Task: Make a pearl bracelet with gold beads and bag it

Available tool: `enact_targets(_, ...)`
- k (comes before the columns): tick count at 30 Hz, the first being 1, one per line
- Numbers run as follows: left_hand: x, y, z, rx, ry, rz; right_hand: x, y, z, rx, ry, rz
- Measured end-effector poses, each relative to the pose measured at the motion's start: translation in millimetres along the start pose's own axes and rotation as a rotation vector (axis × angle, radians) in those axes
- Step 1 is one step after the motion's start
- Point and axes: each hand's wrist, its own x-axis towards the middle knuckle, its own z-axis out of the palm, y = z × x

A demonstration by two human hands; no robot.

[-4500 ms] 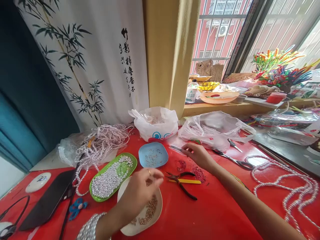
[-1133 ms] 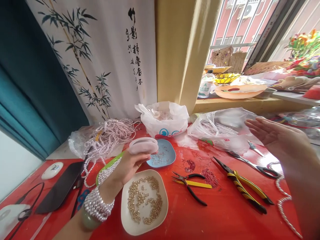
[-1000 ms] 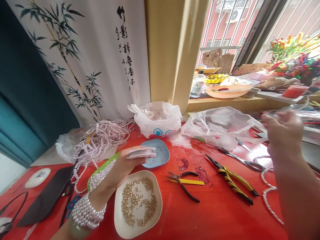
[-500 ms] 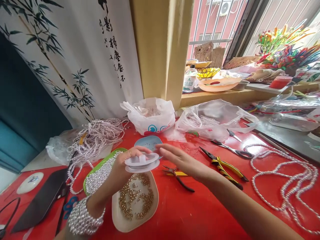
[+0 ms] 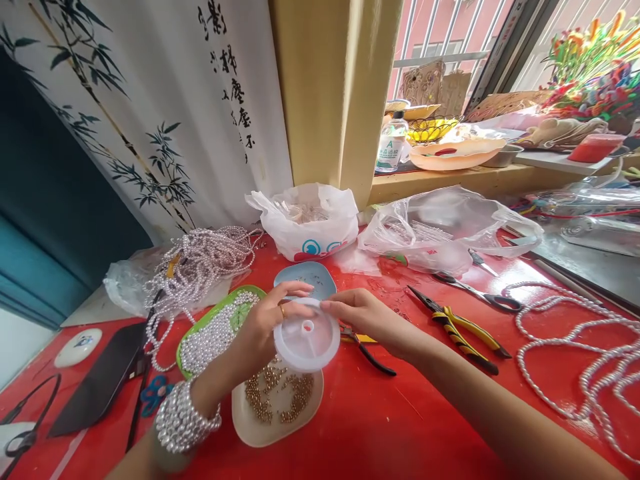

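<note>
Curtain in teal at far left, then a white hanging printed with bamboo and writing. Red table below: a dark flat device near the left edge, a heap of pearl strings, a green tray of loose pearls, a cream dish of small gold beads. Left hand, pearl bracelets at the wrist, fingers curled around the rim of a clear plastic spool, held tilted just above the cream dish. Right hand meets the spool's upper right edge, thumb and fingertips pressed together at the rim; whether they pinch a thread, cannot tell. Blue dish just behind the hands; two plastic bags further back. Small pliers partly under the right hand. Yellow-handled pliers, scissors, then looped pearl rope at right. Window sill behind, crowded with a bottle and bowls.
</note>
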Motion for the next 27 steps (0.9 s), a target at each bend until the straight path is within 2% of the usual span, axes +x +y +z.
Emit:
enact_targets(2, 1, 0, 1.3, -0.064, 0.049, -0.059, 2, 0, -1, -0.048, 0.057, -0.048)
enact_targets(6, 2, -2, 1.1, -0.359, 0.218, -0.276, 3, -2, -5, -0.11, 0.118, -0.134)
enact_targets(7, 2, -3, 0.8, -0.433, 0.21, -0.318, 2, -2, -6, -0.135, 0.132, -0.156)
enact_targets(9, 2, -4, 0.5, -0.526, 0.109, -0.376, 2, -2, -5, -0.182, 0.151, -0.181)
enact_targets(11, 2, -5, 1.0, -0.512, -0.001, -0.406, 1, 0, -4, -0.22, 0.148, -0.184)
enact_targets(13, 3, -6, 1.8, -0.438, -0.024, -0.396, 0, 1, -3, -0.258, 0.132, -0.2)
enact_targets(15, 4, -7, 2.3, -0.403, 0.029, -0.389, -2, 0, -3, -0.303, 0.128, -0.237)
enact_targets(18, 5, -10, 2.7, -0.46, 0.116, -0.426, -4, -3, -5, -0.368, 0.157, -0.279)
enact_targets(23, 4, -13, 3.7, -0.56, 0.177, -0.496, -3, -3, -6, -0.435, 0.173, -0.244)
enact_targets(27, 4, -17, 2.5, -0.588, 0.314, -0.527, 0, -1, -9, -0.49, 0.286, -0.233)
